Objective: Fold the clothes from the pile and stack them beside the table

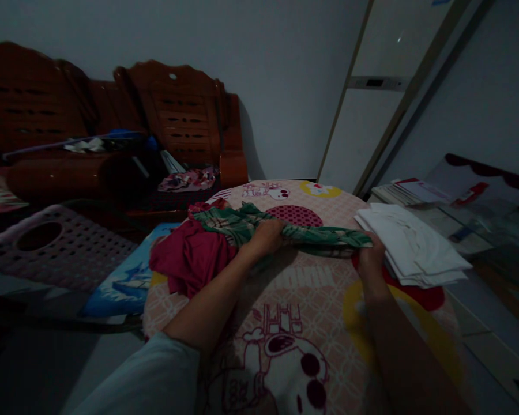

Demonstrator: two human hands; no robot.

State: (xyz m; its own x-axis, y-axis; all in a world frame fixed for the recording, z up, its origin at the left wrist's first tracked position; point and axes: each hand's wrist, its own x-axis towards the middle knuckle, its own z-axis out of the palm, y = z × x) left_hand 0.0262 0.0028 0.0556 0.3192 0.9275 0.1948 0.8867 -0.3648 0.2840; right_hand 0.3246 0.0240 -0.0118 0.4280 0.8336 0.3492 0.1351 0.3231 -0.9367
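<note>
A green plaid garment (pixel 315 236) lies stretched across a round table covered by a pink cartoon-print cloth (pixel 294 305). My left hand (pixel 266 236) is closed on the garment near its middle. My right hand (pixel 369 256) grips its right end, fingers curled over the fabric. A crumpled red garment (pixel 190 256) sits at the table's left edge, just left of my left forearm. A stack of folded white cloth (pixel 410 248) rests at the table's right edge, beside my right hand.
Dark wooden chairs (pixel 185 121) with clutter stand behind the table. A pink perforated plastic stool (pixel 56 245) is at the left. A low surface with papers (pixel 409 190) lies at the right, near a door frame (pixel 384 127).
</note>
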